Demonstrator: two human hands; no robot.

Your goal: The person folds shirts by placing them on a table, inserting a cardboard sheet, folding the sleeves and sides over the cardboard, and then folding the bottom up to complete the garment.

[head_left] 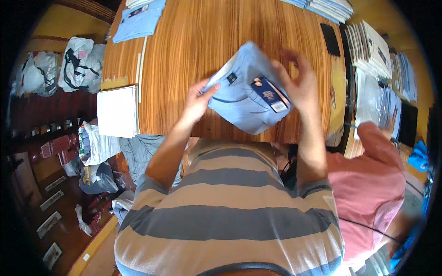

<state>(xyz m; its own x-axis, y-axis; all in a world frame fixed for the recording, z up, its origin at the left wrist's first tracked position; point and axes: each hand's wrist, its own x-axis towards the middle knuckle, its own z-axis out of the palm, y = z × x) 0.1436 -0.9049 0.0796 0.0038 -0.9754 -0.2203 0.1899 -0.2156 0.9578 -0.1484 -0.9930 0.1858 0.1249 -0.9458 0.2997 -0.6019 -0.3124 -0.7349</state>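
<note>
A folded light-blue garment (pixel 244 103) is held slightly tilted above the near part of the wooden table. It has a small dark label (pixel 231 77) near its upper fold and a navy hang tag (pixel 270 95) with a white barcode patch. Whether it is a shirt or trousers I cannot tell. My left hand (pixel 198 102) pinches its left edge, the thumb lying on top. My right hand (pixel 301 83) is at its right side, somewhat blurred, with thumb and fingers apart and the thumb close to the garment's edge.
White sheets (pixel 117 112) are stacked at the table's left edge; a folded blue garment (pixel 140 20) lies far left. A black phone (pixel 330 40) rests at far right beside folded garment stacks (pixel 368 48). A person in pink (pixel 368 188) is close on my right. Plastic bags (pixel 80 64) stand left.
</note>
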